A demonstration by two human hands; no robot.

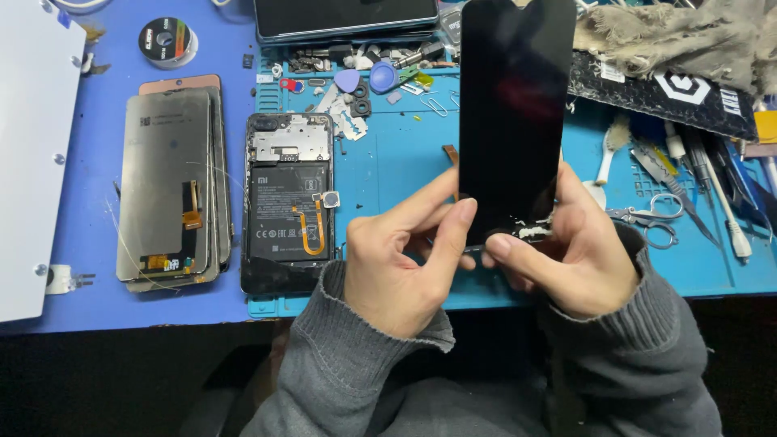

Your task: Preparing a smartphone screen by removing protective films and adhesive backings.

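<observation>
Screen panel (511,113), black and glossy, stands upright in both my hands above the blue mat (405,162), its lower edge carrying a smear of white residue (534,229); going from the left, a white board (32,154) lies along the edge of the worktop (105,57); near it a small spool (166,40) sits toward the back; closer to me a stack of old displays (170,186) lies face down, ribbon cables showing; just beside that an opened phone (289,202) lies on the mat's left edge with its battery and an orange cable bare; behind it are scattered small parts and blue picks (380,77); my left hand (401,267) has its grip clamped on the panel's lower left edge, thumb on the front, fingers behind; my right hand (566,259) grips the lower right corner, thumb pressed on the glass just beside the residue; to the right, small scissors (651,222) and a white-handled tool (724,214) lie on the mat; at the back right a frayed rag (680,32) rests over a black box (672,93).
</observation>
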